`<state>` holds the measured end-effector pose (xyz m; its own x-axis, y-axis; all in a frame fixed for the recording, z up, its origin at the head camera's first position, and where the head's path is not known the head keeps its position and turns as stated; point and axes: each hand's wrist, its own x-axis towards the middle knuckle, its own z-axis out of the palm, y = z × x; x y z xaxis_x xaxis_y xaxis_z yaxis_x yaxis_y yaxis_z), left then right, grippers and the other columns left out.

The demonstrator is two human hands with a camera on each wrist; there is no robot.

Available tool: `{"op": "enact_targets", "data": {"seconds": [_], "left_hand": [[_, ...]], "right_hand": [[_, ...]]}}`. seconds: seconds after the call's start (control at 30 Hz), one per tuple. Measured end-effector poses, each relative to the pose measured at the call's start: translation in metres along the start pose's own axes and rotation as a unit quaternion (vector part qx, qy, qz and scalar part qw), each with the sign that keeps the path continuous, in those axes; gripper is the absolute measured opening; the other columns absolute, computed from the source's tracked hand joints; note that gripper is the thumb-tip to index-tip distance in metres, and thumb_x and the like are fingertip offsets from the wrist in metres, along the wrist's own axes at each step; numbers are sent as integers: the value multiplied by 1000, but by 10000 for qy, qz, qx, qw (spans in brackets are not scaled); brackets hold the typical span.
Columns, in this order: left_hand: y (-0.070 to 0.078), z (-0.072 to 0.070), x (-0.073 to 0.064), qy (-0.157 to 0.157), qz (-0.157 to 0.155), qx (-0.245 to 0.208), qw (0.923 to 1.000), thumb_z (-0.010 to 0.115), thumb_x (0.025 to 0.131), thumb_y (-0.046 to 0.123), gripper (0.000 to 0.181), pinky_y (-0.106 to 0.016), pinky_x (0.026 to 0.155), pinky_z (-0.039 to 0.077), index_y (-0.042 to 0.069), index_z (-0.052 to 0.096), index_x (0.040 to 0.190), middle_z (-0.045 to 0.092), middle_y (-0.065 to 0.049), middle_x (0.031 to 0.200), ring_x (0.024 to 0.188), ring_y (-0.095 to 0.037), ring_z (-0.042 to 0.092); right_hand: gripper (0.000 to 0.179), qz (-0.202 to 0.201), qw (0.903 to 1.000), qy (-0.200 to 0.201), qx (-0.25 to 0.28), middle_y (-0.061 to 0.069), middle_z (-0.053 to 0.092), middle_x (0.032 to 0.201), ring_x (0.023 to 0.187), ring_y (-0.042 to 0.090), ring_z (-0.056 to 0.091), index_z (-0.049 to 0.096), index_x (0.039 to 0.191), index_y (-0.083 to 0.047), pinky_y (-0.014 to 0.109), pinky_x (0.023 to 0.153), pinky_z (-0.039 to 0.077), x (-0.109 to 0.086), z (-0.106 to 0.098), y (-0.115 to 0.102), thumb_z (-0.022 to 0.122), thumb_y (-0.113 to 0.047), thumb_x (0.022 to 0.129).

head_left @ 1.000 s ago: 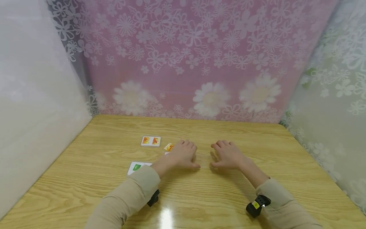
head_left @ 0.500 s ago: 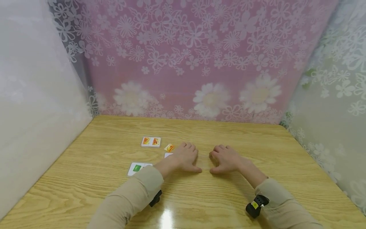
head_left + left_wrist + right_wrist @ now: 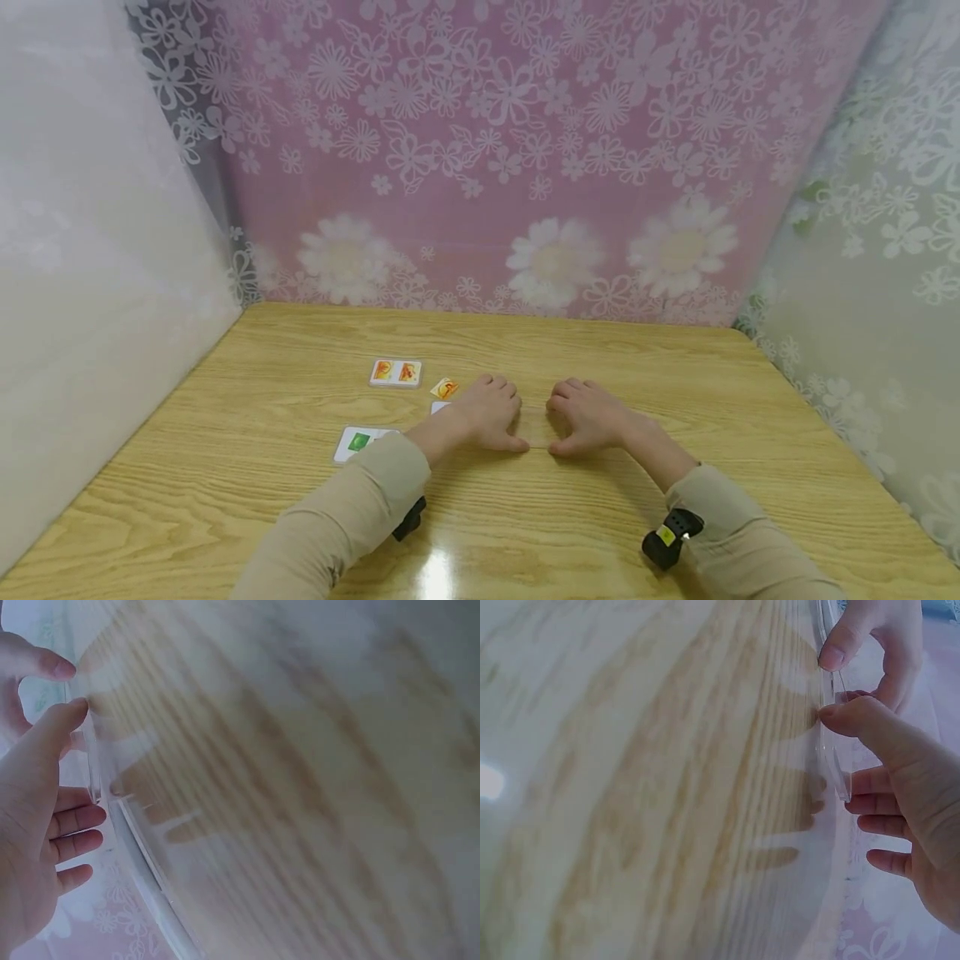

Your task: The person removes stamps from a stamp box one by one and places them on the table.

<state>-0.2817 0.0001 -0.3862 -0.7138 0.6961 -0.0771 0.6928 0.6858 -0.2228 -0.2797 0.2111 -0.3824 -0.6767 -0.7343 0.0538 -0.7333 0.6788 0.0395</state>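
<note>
Looks like smooth, glossy, see-through plastic in the clear piece. Shows wood grain on the table, shiny enough to catch glare. Resembles matt cloth at the sleeve, dull plastic on the wristband, smooth plastic sheeting for the curtain.

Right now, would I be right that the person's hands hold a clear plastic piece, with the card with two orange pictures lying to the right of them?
Not quite: the head view shows the card with two orange pictures lying to the left of the hands, not the right. The left hand and right hand do hold the clear plastic piece.
</note>
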Motion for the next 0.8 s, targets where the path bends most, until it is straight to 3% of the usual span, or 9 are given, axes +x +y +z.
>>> {"op": "enact_targets", "data": {"seconds": [0.23,0.5,0.8], "left_hand": [[-5,-3,-1,309,4,124,9994,44,79,72,71,-37,94,34,12,58,115,54,-2,111,105,-19,47],[-6,-3,-4,391,-176,140,9990,46,80,71,74,-39,97,34,10,54,121,54,-3,113,109,-20,48],[-13,-2,-7,744,-303,85,9967,46,81,70,70,-38,94,36,10,52,117,55,-3,111,105,-19,50]], "right_hand": [[57,88,9999,56,-100,6,54,104,101,25,48,59,107,-6,45,82,39,2,-3,-3,69,-50,71],[62,322,9991,135,-228,7,54,107,103,26,47,56,111,-6,45,86,39,6,-4,-6,69,-51,70],[64,232,9975,554,-358,7,55,105,101,27,49,56,110,-5,45,80,42,8,-7,-6,73,-51,69]]}}
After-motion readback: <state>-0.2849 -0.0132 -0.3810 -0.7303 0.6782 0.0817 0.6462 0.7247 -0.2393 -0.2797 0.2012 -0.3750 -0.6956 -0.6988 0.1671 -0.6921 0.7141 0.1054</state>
